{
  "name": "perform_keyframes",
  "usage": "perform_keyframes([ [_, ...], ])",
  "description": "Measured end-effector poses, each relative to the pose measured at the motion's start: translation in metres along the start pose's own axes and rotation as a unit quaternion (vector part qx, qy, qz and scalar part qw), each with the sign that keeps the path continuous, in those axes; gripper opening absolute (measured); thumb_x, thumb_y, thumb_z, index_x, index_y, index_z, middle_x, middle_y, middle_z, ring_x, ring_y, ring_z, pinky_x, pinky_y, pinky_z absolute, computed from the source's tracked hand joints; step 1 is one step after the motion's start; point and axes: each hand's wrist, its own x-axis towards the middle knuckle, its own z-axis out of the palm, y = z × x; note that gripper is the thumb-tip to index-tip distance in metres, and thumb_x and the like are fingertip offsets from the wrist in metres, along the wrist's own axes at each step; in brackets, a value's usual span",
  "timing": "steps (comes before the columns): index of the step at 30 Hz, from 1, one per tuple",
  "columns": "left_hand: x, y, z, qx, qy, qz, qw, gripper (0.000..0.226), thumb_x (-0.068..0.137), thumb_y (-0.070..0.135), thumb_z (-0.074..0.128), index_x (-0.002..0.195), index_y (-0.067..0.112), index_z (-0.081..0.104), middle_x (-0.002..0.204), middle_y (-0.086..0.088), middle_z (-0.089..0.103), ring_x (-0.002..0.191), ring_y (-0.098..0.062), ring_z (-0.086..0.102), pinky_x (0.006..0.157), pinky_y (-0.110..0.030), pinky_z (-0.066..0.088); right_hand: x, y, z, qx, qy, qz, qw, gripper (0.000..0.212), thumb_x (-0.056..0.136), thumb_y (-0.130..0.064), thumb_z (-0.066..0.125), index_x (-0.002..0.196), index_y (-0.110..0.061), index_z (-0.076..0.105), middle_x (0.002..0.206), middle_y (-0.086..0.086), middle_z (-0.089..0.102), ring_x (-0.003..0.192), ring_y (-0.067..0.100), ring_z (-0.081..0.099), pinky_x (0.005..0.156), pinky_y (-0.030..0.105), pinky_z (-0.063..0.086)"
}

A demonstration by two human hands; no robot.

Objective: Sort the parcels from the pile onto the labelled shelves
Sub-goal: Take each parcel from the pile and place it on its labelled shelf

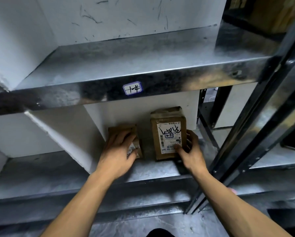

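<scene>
Head view, from the left: a white divider panel (66, 134) slants back along the lower shelf (151, 170), and both parcels stand just right of it, deep in the bay near the white back wall.

My left hand (119, 147) lies palm-down over the small parcel (122, 130). Its fingers are fairly straight across the top and the thumb is against the near face, so it rests rather than clamps. That parcel is straight ahead of this hand and low and squat. I cannot tell its long axis because my hand covers most of it, and only a sliver of its label shows by the thumb.

A narrow gap separates it from the tall parcel (169, 134), which seems to stand on end with its label face toward me and its print upside down. My right hand (191, 151) grips it, thumb on the label's lower corner and fingers curled round the right side. It is the nearer hand for any shift of this box. I judge the next move to be a push straight back or a squaring-up, clear of the dark upright post (256, 117) close on the right.

The tag (132, 88) on the upper shelf edge looks like "1-4". I can see no tag for the lower shelf. The pile is out of view.
</scene>
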Motion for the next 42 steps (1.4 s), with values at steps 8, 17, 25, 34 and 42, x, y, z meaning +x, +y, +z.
perform_keyframes([
  [8,0.002,0.015,-0.004,-0.016,0.019,0.0,1.0,0.057,0.083,0.046,0.045,0.13,0.018,0.058,0.134,-0.003,0.052,0.125,-0.027,0.042,0.104,-0.042,0.044,-0.008,0.014,-0.011,-0.043,-0.028,-0.003,0.999,0.07,0.088,-0.021,0.076,0.146,-0.024,0.035,0.13,-0.007,0.059,0.121,0.012,0.056,0.105,0.032,0.043],
  [17,-0.003,0.03,-0.006,-0.071,-0.006,-0.003,0.997,0.062,0.084,0.054,0.038,0.135,0.024,0.055,0.14,-0.007,0.051,0.13,-0.029,0.045,0.107,-0.041,0.041,-0.024,0.018,-0.017,-0.071,0.007,0.03,0.997,0.071,0.09,-0.034,0.074,0.149,-0.021,0.037,0.143,0.003,0.057,0.133,0.022,0.052,0.115,0.042,0.038],
  [25,-0.027,0.027,-0.008,-0.097,-0.021,0.029,0.995,0.061,0.086,0.053,0.036,0.136,0.024,0.052,0.132,-0.006,0.056,0.12,-0.029,0.052,0.103,-0.043,0.043,-0.065,0.015,-0.017,-0.139,0.099,0.034,0.985,0.062,0.094,-0.033,0.069,0.148,-0.017,0.043,0.144,0.012,0.053,0.133,0.029,0.05,0.11,0.036,0.037],
  [34,-0.075,0.027,-0.018,-0.083,-0.061,0.114,0.988,0.062,0.087,0.051,0.035,0.139,0.021,0.049,0.132,0.001,0.054,0.122,-0.022,0.047,0.107,-0.04,0.037,-0.156,0.002,-0.003,-0.314,0.112,-0.008,0.943,0.045,0.098,-0.04,0.058,0.135,-0.015,0.056,0.133,0.007,0.057,0.123,0.028,0.054,0.102,0.04,0.046],
  [42,-0.136,0.072,0.004,-0.107,-0.136,0.22,0.96,0.052,0.096,0.043,0.048,0.144,0.024,0.041,0.14,0.003,0.047,0.127,-0.019,0.041,0.11,-0.035,0.031,-0.277,0.013,-0.016,-0.463,0.123,0.043,0.877,0.044,0.094,-0.049,0.046,0.124,-0.019,0.056,0.119,0.006,0.058,0.105,0.034,0.059,0.083,0.044,0.053],
])
